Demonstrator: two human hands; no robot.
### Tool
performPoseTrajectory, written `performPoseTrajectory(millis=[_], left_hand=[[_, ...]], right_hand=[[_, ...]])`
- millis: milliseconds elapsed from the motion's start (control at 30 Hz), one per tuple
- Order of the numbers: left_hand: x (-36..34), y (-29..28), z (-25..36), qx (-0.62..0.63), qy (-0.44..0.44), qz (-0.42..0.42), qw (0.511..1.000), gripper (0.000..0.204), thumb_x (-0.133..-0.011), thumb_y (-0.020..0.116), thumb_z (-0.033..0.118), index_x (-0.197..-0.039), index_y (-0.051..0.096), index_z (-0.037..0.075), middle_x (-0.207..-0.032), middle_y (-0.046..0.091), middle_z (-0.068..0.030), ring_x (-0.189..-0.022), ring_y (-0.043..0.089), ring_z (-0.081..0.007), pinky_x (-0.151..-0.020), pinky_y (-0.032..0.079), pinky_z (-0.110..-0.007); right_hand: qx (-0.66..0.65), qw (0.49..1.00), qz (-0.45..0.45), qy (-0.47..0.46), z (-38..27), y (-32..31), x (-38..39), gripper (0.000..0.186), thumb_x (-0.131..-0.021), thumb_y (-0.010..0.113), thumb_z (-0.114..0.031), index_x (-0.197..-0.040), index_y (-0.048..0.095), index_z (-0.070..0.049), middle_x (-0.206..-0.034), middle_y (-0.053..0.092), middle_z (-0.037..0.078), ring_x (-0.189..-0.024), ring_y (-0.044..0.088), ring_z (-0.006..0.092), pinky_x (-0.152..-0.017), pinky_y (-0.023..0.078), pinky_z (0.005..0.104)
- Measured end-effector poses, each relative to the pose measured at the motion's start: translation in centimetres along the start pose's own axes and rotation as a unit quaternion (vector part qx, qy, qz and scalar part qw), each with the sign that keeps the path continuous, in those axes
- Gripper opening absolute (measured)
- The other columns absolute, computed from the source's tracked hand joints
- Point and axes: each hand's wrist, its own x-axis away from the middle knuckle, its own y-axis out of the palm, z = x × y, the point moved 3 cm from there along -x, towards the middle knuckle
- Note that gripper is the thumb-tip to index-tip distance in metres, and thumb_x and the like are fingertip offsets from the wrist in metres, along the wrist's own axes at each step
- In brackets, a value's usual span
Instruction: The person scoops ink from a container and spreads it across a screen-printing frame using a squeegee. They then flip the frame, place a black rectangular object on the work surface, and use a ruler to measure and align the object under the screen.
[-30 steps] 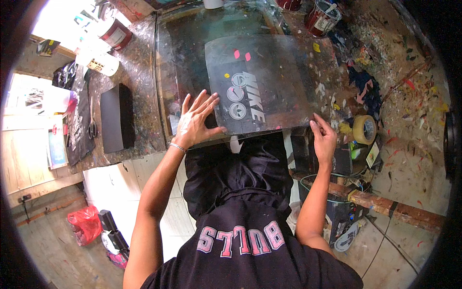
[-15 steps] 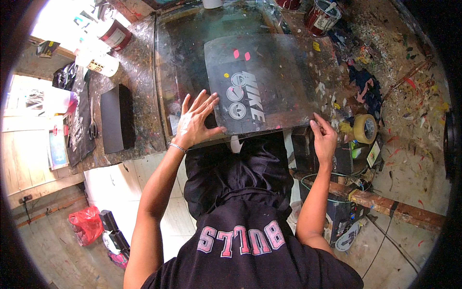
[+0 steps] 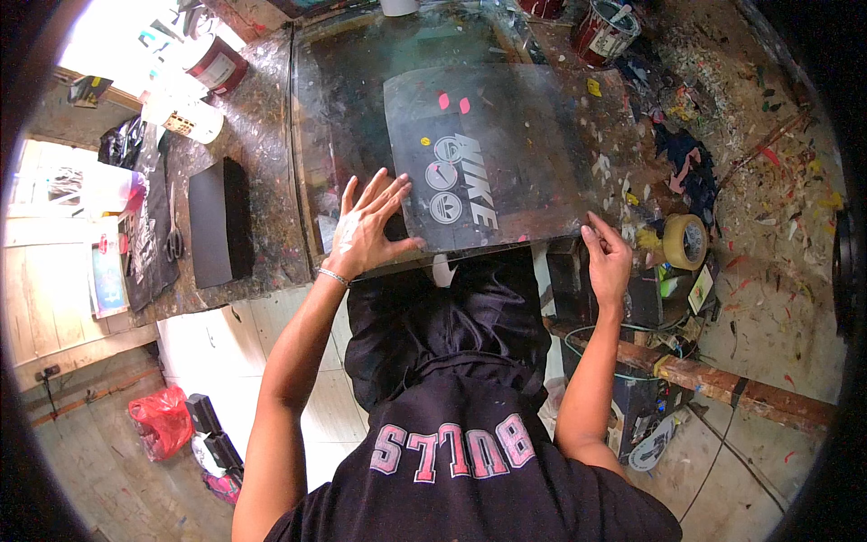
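Observation:
A see-through plastic sheet (image 3: 524, 135) with white printed emblems and lettering lies across the dark glass panel (image 3: 406, 45) in front of me. My left hand (image 3: 368, 226) rests flat with fingers spread at the sheet's left near edge, a thin bracelet on its wrist. At the near right corner, my right hand (image 3: 609, 262) has its thumb and forefinger brought together on the sheet's edge. Two small pink pieces (image 3: 453, 101) and a small yellow dot (image 3: 424, 141) show on the sheet. Its near edge reaches the table's front, just above my lap.
To the left are a folded black sheet (image 3: 212, 226), scissors (image 3: 174, 242), a dark red can (image 3: 215, 65) and a pale perforated container (image 3: 194, 122). A roll of tape (image 3: 685, 242) and a paint-smeared can (image 3: 603, 32) stand right. A wooden beam (image 3: 722, 384) runs low at right.

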Motion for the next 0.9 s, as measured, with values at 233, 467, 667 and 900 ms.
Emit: performPoseTrajectory(millis=[233, 467, 667, 900], left_hand=[[0.07, 0.27, -0.17, -0.001, 0.004, 0.009, 1.000, 0.093, -0.074, 0.073, 0.064, -0.147, 0.049, 0.012, -0.159, 0.040, 0.0020, -0.152, 0.024, -0.0239, -0.124, 0.008, -0.053], [0.10, 0.28, -0.22, -0.001, 0.005, 0.009, 1.000, 0.092, -0.074, 0.074, 0.063, -0.146, 0.050, 0.011, -0.159, 0.040, 0.0019, -0.152, 0.024, -0.0242, -0.124, 0.008, -0.053], [0.05, 0.38, -0.24, 0.000, 0.006, 0.011, 1.000, 0.092, -0.074, 0.073, 0.064, -0.146, 0.049, 0.011, -0.159, 0.040, 0.0023, -0.152, 0.024, -0.0239, -0.124, 0.008, -0.053], [0.10, 0.48, -0.34, -0.004, 0.004, 0.010, 1.000, 0.092, -0.075, 0.073, 0.065, -0.147, 0.049, 0.012, -0.159, 0.039, 0.0026, -0.152, 0.024, -0.0239, -0.124, 0.008, -0.054]], right_hand=[[0.004, 1.000, -0.004, 0.000, -0.24, 0.03, 0.03, 0.037, -0.094, 0.072, -0.026, -0.123, 0.070, -0.004, -0.093, 0.064, 0.004, -0.077, 0.052, 0.0128, -0.071, 0.044, 0.0283], [0.002, 1.000, -0.008, -0.002, -0.28, 0.09, -0.14, 0.037, -0.093, 0.072, -0.026, -0.123, 0.070, -0.004, -0.091, 0.062, 0.004, -0.077, 0.052, 0.0128, -0.071, 0.043, 0.0281], [0.006, 1.000, -0.006, -0.001, -0.35, 0.17, -0.19, 0.036, -0.093, 0.072, -0.026, -0.122, 0.070, -0.004, -0.089, 0.062, 0.004, -0.077, 0.052, 0.0135, -0.071, 0.044, 0.0283], [0.005, 1.000, -0.005, -0.009, -0.27, 0.35, -0.30, 0.035, -0.093, 0.072, -0.026, -0.122, 0.071, -0.005, -0.091, 0.065, 0.006, -0.079, 0.056, 0.0153, -0.073, 0.045, 0.0294]])
